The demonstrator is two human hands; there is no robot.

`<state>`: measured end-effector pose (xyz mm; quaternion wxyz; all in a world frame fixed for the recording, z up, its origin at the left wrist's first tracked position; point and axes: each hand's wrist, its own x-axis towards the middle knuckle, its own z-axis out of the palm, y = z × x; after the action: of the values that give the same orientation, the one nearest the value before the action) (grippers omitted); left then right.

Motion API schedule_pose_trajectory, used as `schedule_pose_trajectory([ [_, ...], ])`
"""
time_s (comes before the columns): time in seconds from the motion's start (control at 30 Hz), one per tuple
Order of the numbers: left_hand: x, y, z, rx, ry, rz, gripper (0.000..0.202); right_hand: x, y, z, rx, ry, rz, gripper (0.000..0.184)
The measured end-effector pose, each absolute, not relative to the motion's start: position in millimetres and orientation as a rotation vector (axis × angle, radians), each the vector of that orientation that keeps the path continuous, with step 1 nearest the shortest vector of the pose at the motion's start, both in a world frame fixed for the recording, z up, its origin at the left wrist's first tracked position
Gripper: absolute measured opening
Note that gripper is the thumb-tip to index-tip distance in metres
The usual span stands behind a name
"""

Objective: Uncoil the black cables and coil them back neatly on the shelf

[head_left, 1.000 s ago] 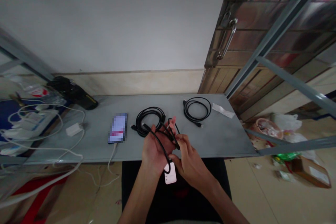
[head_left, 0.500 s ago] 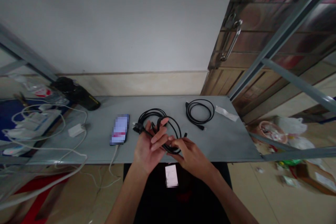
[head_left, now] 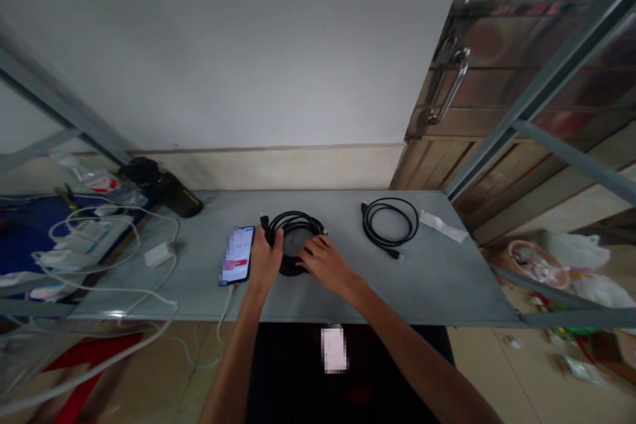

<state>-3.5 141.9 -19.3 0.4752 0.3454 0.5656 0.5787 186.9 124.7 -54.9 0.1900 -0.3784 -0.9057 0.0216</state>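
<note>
A black cable point(head_left: 301, 217) lies in a round coil on the grey table point(head_left: 377, 291). At the coil's left side my left hand point(head_left: 267, 253) is closed on it, close to a black plug point(head_left: 264, 219) that sticks out beyond the fingers. My right hand point(head_left: 324, 262) grips the coil at its lower right, its fingertips bent over the strands. Part of the coil is hidden behind both hands. Farther right lies a second coiled black cable point(head_left: 390, 245), with a plug at each end, untouched.
Left of the coil lies a lit phone point(head_left: 237, 257) with a white cord. White adapter point(head_left: 159, 254), tangled white cables, a power strip point(head_left: 99, 242) and a black bottle point(head_left: 171, 191) crowd the left. At right is a white strip point(head_left: 443, 226); metal posts stand at both ends.
The cable coil has come down flat onto the table from between my raised hands. My left hand has turned over, palm down, and both hands now hold the coil's sides. The view has shifted slightly.
</note>
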Motion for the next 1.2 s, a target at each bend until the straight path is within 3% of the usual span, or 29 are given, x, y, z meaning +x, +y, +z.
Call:
schedule_pose_trajectory([
  [0.07, -9, 143, -36, 1.042, 1.563, 1.43, 0.029, 186, 119, -59, -1.114, -2.483, 0.095, 0.019],
  [0.2, -16, 138, -70, 1.347, 1.821, 1.36, 0.045, 202, 62, -58, -1.056, -2.219, 0.205, 0.036],
  [0.3, -19, 132, -94, 1.531, 1.935, 1.309, 0.063, 215, -14, -82, -0.861, -2.143, 0.371, 0.027],
  [0.43, -20, 129, -112, 1.822, 2.018, 1.328, 0.064, 223, -97, -173, -1.09, -2.243, 0.615, 0.03],
  [0.57, -21, 127, -109, 1.867, 1.92, 1.31, 0.055, 230, -107, -268, -1.593, -2.431, 0.732, 0.067],
  [0.67, -22, 124, -101, 1.824, 1.853, 1.344, 0.054, 233, -88, -301, -1.75, -2.434, 0.923, 0.06],
  [1.0, -21, 114, -91, 1.658, 1.921, 1.647, 0.048, 245, -82, -307, -1.839, -2.357, 0.953, 0.061],
  [1.2, -21, 108, -83, 1.822, 1.839, 1.678, 0.034, 278, -106, -295, -1.943, -2.207, 0.916, 0.054],
])
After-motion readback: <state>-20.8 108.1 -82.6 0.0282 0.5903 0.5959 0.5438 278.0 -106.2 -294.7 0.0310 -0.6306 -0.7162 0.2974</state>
